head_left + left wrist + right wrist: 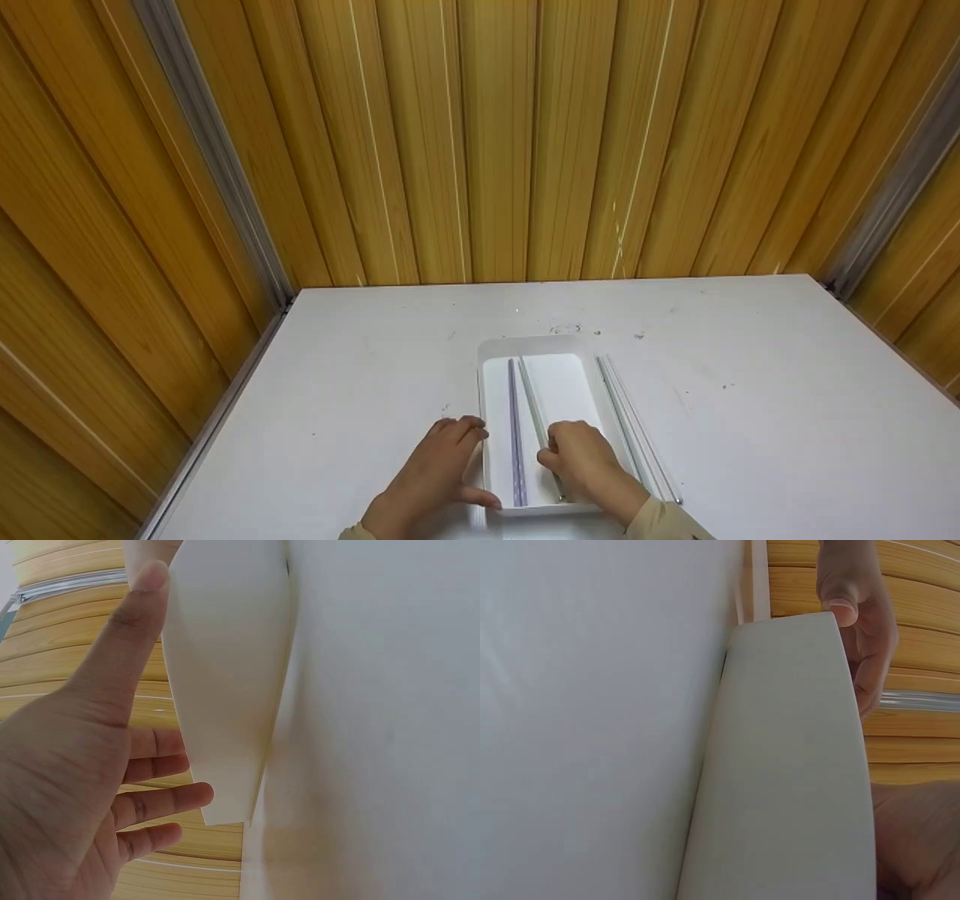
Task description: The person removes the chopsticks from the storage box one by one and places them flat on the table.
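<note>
A long white tray (594,375) lies on the table, a pair of purple chopsticks (514,435) along its left side. Inside the tray my right hand (585,459) pinches pale green chopsticks (532,396), whose near ends come out below the fingers close to the front wall. My left hand (442,465) stands at the tray's left side, fingertips by the rim and thumb at the near corner. In the left wrist view its loosely bent fingers (172,799) lie beside the tray wall (225,690). The tray wall (780,765) hides most of my right hand (922,832) in the right wrist view.
Several thin chopsticks (637,427), greenish and silvery, lie on the white table (765,420) just right of the tray, partly behind my right wrist. Wood-patterned panels (495,150) rise behind the table and on both sides, joined by grey metal posts (217,150).
</note>
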A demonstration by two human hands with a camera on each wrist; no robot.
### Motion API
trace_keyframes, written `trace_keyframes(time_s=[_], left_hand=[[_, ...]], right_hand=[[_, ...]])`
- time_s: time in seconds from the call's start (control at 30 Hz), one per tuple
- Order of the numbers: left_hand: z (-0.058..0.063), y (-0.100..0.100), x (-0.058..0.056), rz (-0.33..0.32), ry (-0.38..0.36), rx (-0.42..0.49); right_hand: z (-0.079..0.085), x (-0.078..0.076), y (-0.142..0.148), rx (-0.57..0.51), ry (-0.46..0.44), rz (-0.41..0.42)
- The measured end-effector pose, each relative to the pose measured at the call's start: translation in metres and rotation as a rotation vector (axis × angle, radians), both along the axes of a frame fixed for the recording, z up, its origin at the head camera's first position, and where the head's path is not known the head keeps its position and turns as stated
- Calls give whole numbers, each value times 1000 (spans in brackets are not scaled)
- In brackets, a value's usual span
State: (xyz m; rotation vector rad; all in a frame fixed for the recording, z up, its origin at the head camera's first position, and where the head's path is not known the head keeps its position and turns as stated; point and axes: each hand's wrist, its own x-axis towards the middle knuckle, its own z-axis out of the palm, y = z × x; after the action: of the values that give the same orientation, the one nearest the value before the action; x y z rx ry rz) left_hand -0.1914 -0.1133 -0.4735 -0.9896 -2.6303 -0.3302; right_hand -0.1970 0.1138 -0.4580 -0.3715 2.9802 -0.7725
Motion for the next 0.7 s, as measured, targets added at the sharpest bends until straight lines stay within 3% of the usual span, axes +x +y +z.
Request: trace_keyframes(time_s=[0.47, 0.7], left_hand=[[-2, -1, -3, -3, -22, 10], [-3, -1, -1, 8, -42, 12]], right_hand=[[4, 1, 17, -26, 2, -59], [3, 0, 26, -25, -28, -47]])
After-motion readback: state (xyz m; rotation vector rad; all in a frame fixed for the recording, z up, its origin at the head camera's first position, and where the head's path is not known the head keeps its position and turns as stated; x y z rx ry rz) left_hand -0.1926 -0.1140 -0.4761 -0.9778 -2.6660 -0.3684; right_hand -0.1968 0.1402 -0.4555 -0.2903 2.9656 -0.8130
